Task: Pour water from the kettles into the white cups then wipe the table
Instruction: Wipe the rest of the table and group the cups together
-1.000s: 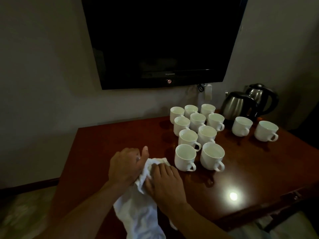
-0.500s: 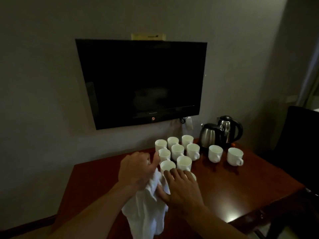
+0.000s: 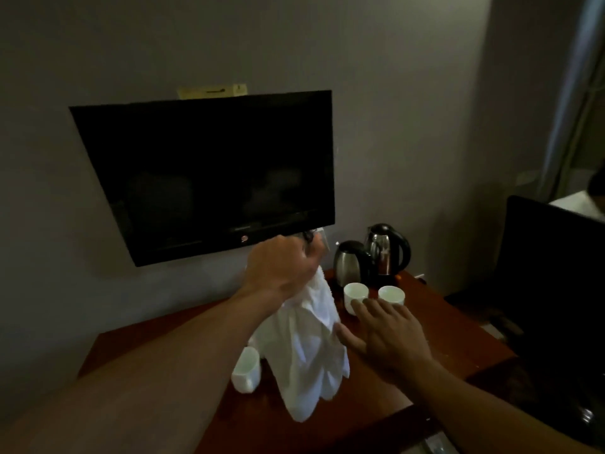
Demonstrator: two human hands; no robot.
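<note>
Left hand grips the bunched top of a white cloth, which hangs free above the table. Right hand, fingers spread, is just right of the cloth. Beyond the cloth to the right stand two white cups and two kettles. A third cup sits just left of it.

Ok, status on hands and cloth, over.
Left hand grips white cloth, hanging down. Right hand open beside it. One white cup close by the cloth.

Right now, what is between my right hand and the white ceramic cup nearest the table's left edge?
In the head view, the crumpled white cloth, hanging from the left hand, lies between the right hand and that white ceramic cup.
</note>
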